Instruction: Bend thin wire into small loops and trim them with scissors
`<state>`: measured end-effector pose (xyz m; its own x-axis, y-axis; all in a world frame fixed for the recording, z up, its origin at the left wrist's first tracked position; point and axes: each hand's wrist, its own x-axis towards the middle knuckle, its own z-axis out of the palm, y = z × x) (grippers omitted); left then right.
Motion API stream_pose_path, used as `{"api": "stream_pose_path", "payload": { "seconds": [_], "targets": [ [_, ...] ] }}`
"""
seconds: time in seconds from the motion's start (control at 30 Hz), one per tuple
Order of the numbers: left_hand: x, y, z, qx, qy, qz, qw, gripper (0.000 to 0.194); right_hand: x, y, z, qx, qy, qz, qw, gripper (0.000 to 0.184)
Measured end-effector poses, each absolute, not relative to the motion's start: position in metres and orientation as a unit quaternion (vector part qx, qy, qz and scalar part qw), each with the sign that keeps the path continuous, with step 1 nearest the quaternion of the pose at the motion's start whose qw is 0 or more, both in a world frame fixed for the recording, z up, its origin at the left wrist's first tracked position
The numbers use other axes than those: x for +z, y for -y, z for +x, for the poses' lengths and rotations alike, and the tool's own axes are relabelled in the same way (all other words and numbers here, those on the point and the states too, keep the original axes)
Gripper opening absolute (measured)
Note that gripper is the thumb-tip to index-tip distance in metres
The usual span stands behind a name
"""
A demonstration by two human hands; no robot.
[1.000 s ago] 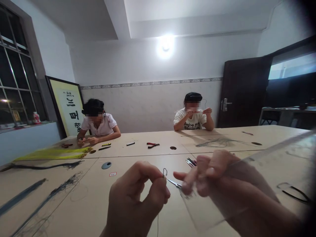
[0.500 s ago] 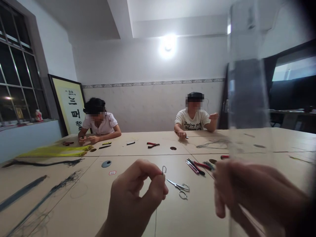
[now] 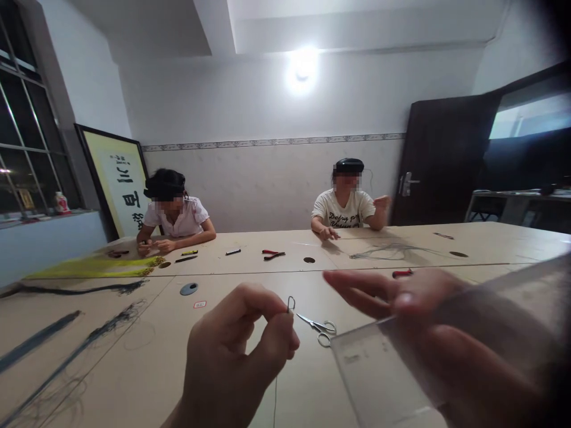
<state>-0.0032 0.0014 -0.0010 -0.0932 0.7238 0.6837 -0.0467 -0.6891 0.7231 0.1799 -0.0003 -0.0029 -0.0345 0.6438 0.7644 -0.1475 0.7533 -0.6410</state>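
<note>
My left hand (image 3: 236, 356) is closed in a pinch on a thin wire (image 3: 291, 304); its small looped end sticks up above my fingertips and a strand hangs down below the hand. My right hand (image 3: 401, 303) holds a clear plastic ruler (image 3: 392, 368) that slants across the lower right, thumb on top, forefinger stretched out to the left. Small scissors (image 3: 319, 330) lie on the table between my two hands.
Beige table (image 3: 147, 356) with dark thread bundles (image 3: 66, 351) at left, yellow tassels (image 3: 93, 267), pliers (image 3: 272, 254), a red-handled tool (image 3: 402, 273) and loose wire (image 3: 392, 251). Two other people sit at the far side, working with their own hands. Dark door at right.
My right hand swung the ruler from upright back down to a low slant, its near end now beside the scissors. The left hand kept its pinch on the wire, nearly still.
</note>
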Motion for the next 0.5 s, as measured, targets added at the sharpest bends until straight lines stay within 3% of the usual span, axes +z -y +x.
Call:
{"api": "stream_pose_path", "payload": {
  "seconds": [0.07, 0.3, 0.5],
  "targets": [
    [-0.002, 0.000, -0.001, 0.712, -0.274, 0.581, 0.285, 0.021, 0.000, 0.000, 0.156, 0.345, 0.643, -0.156, 0.666, 0.004],
    [0.002, 0.001, -0.008, 0.640, -0.284, 0.677, 0.226, 0.023, -0.010, -0.001, 0.135, 0.488, 0.560, -0.097, 0.663, 0.008],
    [0.001, 0.005, -0.011, 0.640, -0.270, 0.687, 0.211, 0.023, -0.014, 0.001, 0.136, 0.500, 0.567, -0.123, 0.643, 0.009]
  ]
}}
